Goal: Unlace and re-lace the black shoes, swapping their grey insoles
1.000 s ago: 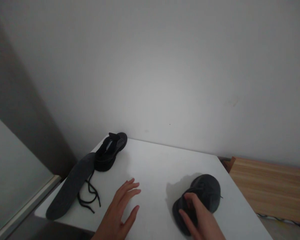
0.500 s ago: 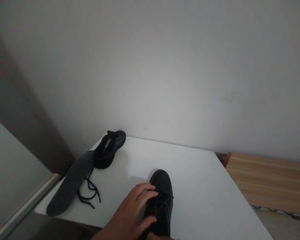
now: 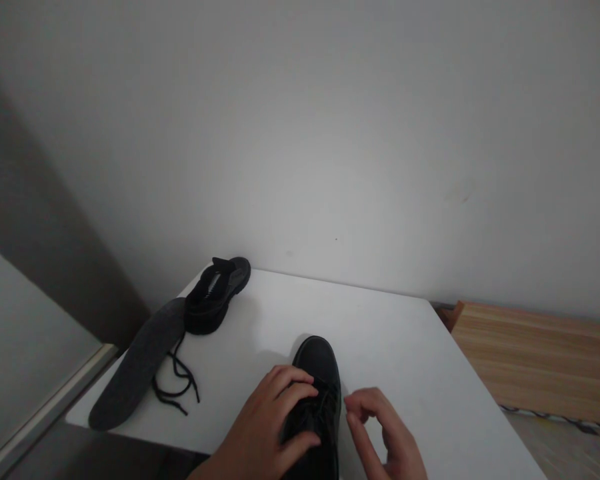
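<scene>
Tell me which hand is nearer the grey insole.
Left: the left hand is over the laced shoe, right of the insole; the right hand is farther, beyond that shoe's right side.

Indoor room, type unclear: white table point(image 3: 395, 347), wall point(image 3: 300, 133).

The near shoe point(image 3: 319, 360), far shoe point(image 3: 209, 308) and loose lace point(image 3: 162, 396) are black; the insole point(image 3: 136, 367) is dark grey, the worktop point(image 3: 390, 333) white, the board point(image 3: 535, 363) light brown with streaked grain.

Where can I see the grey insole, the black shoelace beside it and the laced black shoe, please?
Grey insole point(image 3: 137, 367), head view: middle of its flat face.
Black shoelace point(image 3: 163, 397), head view: its lower-left bend.
Laced black shoe point(image 3: 326, 408), head view: its lacing.
</scene>
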### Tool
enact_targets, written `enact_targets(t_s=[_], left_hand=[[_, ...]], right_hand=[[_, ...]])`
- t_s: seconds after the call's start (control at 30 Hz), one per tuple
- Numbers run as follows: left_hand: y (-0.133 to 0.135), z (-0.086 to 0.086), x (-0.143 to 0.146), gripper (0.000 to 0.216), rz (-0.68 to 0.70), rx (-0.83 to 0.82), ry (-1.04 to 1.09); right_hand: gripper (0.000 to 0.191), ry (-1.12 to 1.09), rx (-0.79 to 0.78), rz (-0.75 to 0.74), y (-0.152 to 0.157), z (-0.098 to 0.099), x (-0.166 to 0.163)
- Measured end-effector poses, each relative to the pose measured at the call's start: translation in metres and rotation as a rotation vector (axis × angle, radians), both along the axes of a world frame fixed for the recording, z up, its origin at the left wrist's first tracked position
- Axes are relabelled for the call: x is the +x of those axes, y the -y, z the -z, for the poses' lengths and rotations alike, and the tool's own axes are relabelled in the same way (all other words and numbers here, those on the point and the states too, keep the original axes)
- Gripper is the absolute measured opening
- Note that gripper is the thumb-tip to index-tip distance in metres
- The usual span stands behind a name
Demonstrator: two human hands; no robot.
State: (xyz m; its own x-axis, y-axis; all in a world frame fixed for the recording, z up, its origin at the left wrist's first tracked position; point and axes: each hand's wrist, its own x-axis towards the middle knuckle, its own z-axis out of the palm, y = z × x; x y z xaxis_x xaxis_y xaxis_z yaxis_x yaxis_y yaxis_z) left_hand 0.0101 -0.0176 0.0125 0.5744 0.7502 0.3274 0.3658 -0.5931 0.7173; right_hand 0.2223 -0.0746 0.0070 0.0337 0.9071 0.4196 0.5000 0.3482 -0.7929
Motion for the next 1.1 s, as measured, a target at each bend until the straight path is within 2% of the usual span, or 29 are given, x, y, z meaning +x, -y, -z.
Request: enact_targets(t_s=[0.1,0.17,0.27,0.37,0.53,0.7,0.9,1.0,1.1], left_hand=[[-0.002,-0.001,0.001,0.036,-0.001,0.011,0.04],[-0.003,-0.002,0.002,0.027,0.005,0.012,0.068],[-0.004,-0.004,0.003,0.018,-0.007,0.002,0.104],[-0.004,-0.006,0.004,0.015,-0.017,0.009,0.128],[-0.006,-0.01,0.006,0.013,-0.03,0.064,0.184],[-0.006,-0.023,0.002,0.014,-0.061,0.064,0.272],[-0.004,-0.037,-0.008,0.014,-0.201,0.05,0.407],[-0.004,-0.039,-0.015,0.012,-0.168,0.023,0.407],[-0.004,-0.036,-0.021,0.022,-0.118,-0.03,0.408]], right_hand=[[0.022,0.005,-0.079,-0.024,-0.012,0.005,0.003],[0.027,-0.005,-0.069,-0.049,-0.017,0.008,-0.001],[0.021,-0.067,-0.016,-0.011,-0.021,0.009,-0.009],[0.012,-0.106,-0.029,-0.006,-0.022,0.006,-0.014],[0.018,-0.132,-0.073,-0.02,-0.024,0.002,-0.012],[0.022,-0.168,-0.092,-0.022,-0.021,0.007,-0.01],[0.017,-0.204,-0.149,0.036,-0.014,0.018,-0.01],[0.019,-0.241,-0.127,0.078,-0.01,0.021,-0.011],[0.021,-0.262,-0.09,0.047,-0.006,0.022,-0.013]])
